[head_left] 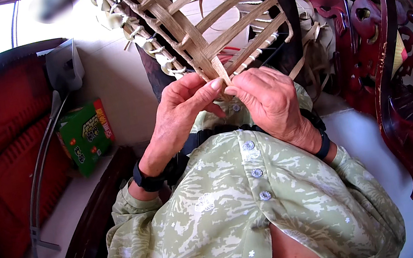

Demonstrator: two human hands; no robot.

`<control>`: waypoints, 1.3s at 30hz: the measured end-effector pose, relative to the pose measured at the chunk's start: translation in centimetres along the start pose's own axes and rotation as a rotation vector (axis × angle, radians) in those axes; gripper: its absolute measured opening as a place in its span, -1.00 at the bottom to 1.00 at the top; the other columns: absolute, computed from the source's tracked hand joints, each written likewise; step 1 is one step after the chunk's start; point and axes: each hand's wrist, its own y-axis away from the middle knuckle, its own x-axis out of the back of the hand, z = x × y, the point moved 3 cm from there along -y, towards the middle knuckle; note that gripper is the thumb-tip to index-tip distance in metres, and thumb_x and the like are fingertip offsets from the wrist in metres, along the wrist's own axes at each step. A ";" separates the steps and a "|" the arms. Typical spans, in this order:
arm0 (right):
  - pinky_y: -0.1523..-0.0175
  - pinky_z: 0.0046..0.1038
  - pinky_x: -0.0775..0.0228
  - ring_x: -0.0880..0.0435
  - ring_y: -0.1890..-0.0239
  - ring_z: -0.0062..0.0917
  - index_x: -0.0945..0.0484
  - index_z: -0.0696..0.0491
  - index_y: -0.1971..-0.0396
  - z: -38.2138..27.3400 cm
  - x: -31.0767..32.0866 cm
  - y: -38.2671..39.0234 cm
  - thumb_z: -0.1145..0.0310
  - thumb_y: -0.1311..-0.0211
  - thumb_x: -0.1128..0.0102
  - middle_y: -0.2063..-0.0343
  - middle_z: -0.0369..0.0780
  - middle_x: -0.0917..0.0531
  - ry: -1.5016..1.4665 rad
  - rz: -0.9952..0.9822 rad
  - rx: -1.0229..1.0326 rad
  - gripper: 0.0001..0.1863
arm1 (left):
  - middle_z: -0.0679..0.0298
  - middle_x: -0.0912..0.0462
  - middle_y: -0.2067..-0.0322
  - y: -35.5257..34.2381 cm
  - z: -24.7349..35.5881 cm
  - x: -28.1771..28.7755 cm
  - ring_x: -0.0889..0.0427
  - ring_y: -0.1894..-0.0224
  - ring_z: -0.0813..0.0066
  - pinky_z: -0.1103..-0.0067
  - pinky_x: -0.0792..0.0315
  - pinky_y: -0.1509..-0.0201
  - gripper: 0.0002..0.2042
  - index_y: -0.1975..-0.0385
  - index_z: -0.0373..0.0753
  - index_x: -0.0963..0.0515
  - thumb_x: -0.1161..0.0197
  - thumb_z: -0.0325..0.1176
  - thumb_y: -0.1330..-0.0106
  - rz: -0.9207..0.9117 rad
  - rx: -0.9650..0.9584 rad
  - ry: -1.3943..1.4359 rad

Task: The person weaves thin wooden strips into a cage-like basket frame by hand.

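Observation:
A woven frame [188, 28] of flat tan strips on a cane rim fills the top centre, its left edge wrapped with pale lashing. At its bottom corner a flat strip [220, 68] runs down between my hands. My left hand [183, 111] pinches at this corner, thumb tip on the strip's left side, its lower fingers curled. My right hand [269, 104] is closed, thumb and forefinger pinching the same strip from the right. The strip's end is partly hidden by my fingertips.
A carved red wooden chair [400, 117] stands at right, beside loose tan strips [315, 55]. At left are red cushioned seating [9, 193], a grey metal stand [47, 162] and a green box [81, 141]. Dark-clad legs [281, 2] show behind the woven frame.

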 end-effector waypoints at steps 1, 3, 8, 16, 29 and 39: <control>0.43 -0.39 -0.34 -0.52 0.55 -0.35 -0.54 0.11 0.37 0.0 0.0 0.3 0.47 -0.13 -0.32 0.58 -0.20 -0.56 -0.085 -0.012 -0.132 -0.88 | 0.32 -0.68 0.31 0.0 0.1 -0.1 -0.58 0.36 0.63 0.64 -0.51 0.28 -0.78 0.18 -0.34 -0.62 -0.24 -0.28 -0.41 0.008 0.012 0.012; 0.49 -0.46 -0.36 -0.53 0.65 -0.49 -0.54 0.09 0.29 0.2 0.0 0.8 0.45 -0.24 -0.27 0.63 -0.23 -0.59 -0.254 -0.036 -0.392 -0.90 | 0.30 -0.69 0.30 0.0 0.1 -0.1 -0.58 0.38 0.63 0.64 -0.52 0.34 -0.78 0.16 -0.35 -0.61 -0.23 -0.30 -0.41 -0.004 0.009 0.005; 0.54 -0.65 -0.21 -0.40 0.64 -0.81 -0.52 0.13 0.28 1.1 -0.3 1.5 0.44 -0.37 -0.15 0.64 -0.38 -0.58 -0.570 -0.073 -0.481 -0.92 | 0.27 -0.70 0.30 0.3 -0.2 -0.2 -0.58 0.41 0.63 0.65 -0.49 0.40 -0.81 0.13 -0.34 -0.60 -0.25 -0.35 -0.39 0.022 0.006 0.013; 0.52 -0.46 -0.33 -0.59 0.67 -0.54 -0.50 0.17 0.35 0.9 -0.7 0.8 0.49 -0.24 -0.19 0.69 -0.19 -0.60 -0.303 -0.186 -0.525 -0.92 | 0.37 -0.69 0.37 0.0 -0.2 -0.9 -0.54 0.38 0.77 0.73 -0.41 0.35 -0.80 0.22 -0.32 -0.65 -0.38 -0.32 -0.29 0.140 0.034 -0.197; 0.41 -0.36 -0.40 -0.64 0.52 -0.34 -0.52 0.04 0.32 2.2 2.1 2.7 0.44 -0.10 -0.38 0.57 -0.24 -0.62 0.074 -0.010 -0.155 -0.80 | 0.36 -0.66 0.57 -0.9 -1.7 -0.9 -0.50 0.51 0.78 0.70 -0.41 0.44 -0.78 0.32 -0.40 -0.67 -0.35 -0.34 -0.18 0.374 -0.186 -0.484; 0.36 -0.34 -0.45 -0.67 0.43 -0.25 -0.63 0.10 0.40 1.0 1.9 4.9 0.39 -0.13 -0.34 0.51 -0.14 -0.65 -0.049 -0.250 -0.224 -0.89 | 0.32 -0.62 0.60 -1.4 -1.0 -1.7 -0.50 0.51 0.72 0.62 -0.45 0.40 -0.80 0.34 -0.39 -0.64 -0.29 -0.37 -0.13 0.366 -0.091 -0.625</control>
